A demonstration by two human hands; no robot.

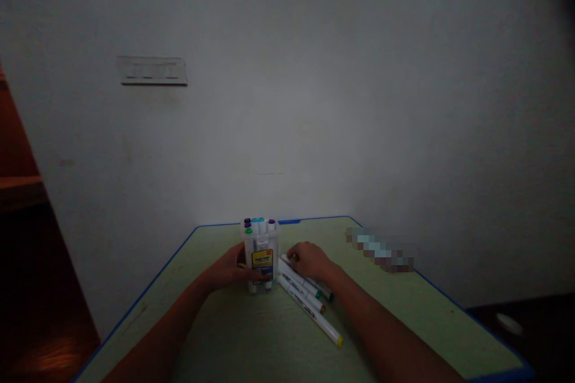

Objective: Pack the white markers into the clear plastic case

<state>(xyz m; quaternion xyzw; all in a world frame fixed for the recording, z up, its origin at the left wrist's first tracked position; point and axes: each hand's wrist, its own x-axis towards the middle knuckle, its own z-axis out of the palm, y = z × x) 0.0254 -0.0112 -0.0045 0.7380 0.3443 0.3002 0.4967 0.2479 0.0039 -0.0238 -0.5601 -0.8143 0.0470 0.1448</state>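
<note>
A clear marker box [261, 254] with a yellow label stands upright on the green table [215, 335], with several colour-capped markers sticking out of its top. My left hand [229, 269] is wrapped round the box's left side. To the right, my right hand [309, 258] rests curled over the far ends of several loose white markers [305, 296] that lie side by side on the table, pointing towards me. One longer marker [326, 329] with a yellow tip lies nearest me.
The table has a blue edge [148, 290] and stands against a plain white wall. A switch plate [153, 70] is mounted high on the wall. A wooden shelf [18, 179] stands at the left. A blurred patch lies at the table's right edge.
</note>
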